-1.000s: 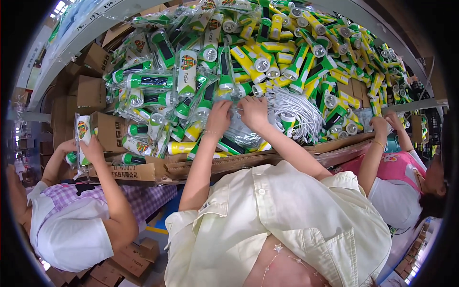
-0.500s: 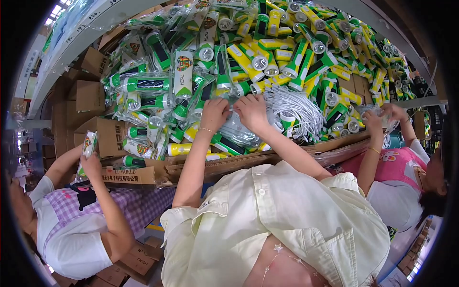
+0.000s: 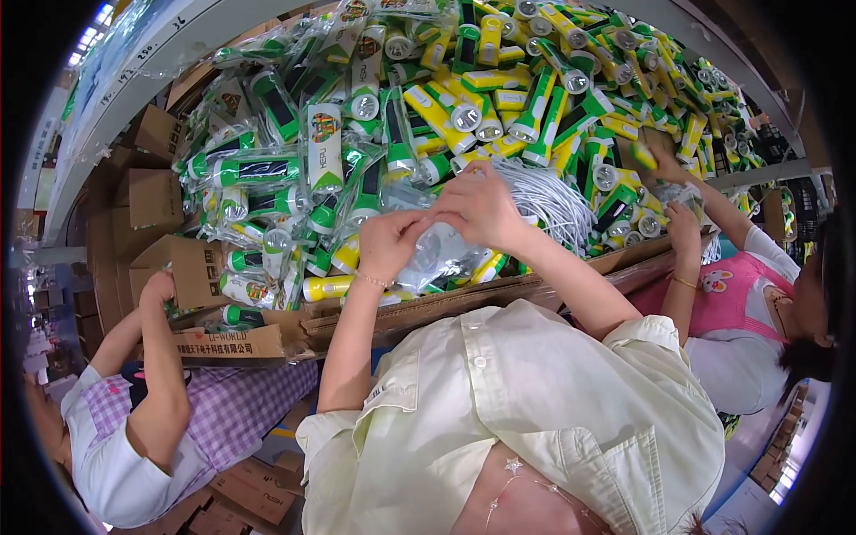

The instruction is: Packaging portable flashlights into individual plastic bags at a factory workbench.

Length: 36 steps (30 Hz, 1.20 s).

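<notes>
a head-worn view looking down at a person in a pale yellow short-sleeved shirt, both bare arms reaching up to a huge heap of green and yellow flashlights piled on a tabletop edged with flattened brown cardboard.

the landmark here is a clear plastic bag, crumpled and shiny, lying at the near edge of the heap. the left hand is on the bag's left side, its fingers curled narrow and pinching the plastic. the right hand sits just above and to the right of the bag, fingers closed on its upper edge. what is inside the bag is too blurred to tell.

right of the bag, touching the right hand's far side, lies a bundle of white cords. left of the bag is a stack of flashlights already sealed in clear bags. just below and left of the bag a yellow flashlight lies on its side.

far left of the bag, a person in a purple checked shirt raises an arm to a brown cardboard box. far right of the bag, a person in a pink apron reaches into the heap.
</notes>
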Available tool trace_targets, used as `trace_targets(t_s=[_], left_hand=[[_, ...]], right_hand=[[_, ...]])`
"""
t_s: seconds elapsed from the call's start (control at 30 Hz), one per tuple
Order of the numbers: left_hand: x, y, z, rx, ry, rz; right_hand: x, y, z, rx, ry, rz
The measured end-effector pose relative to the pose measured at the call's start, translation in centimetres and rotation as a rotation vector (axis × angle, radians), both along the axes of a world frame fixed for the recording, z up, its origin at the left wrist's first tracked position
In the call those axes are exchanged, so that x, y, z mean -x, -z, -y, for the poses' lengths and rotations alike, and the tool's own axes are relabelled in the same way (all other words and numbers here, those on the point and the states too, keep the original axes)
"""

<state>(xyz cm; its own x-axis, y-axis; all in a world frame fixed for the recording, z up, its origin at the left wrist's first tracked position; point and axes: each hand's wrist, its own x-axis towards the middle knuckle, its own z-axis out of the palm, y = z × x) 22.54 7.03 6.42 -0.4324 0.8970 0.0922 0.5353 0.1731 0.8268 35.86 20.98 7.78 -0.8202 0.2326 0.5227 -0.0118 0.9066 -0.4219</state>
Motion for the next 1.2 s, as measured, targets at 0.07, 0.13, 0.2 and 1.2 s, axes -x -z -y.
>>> trace_targets(t_s=[0.07, 0.13, 0.2, 1.2], left_hand=[[-0.6, -0.2, 0.6, 0.062, -0.008, -0.040], [-0.8, 0.2, 1.6, 0.121, -0.050, -0.188], [-0.4, 0.2, 2.5, 0.063, -0.047, -0.259], [0.8, 3.4, 4.0, 0.339, -0.281, -0.041]], right_hand=[[-0.4, -0.5, 0.3, -0.065, -0.067, 0.050], [-1.3, -0.3, -0.2, -0.074, -0.092, 0.100], [-2.5, 0.1, -0.9, -0.085, -0.121, 0.152], [12.1, 5.6, -15.3, -0.383, 0.406, 0.938]])
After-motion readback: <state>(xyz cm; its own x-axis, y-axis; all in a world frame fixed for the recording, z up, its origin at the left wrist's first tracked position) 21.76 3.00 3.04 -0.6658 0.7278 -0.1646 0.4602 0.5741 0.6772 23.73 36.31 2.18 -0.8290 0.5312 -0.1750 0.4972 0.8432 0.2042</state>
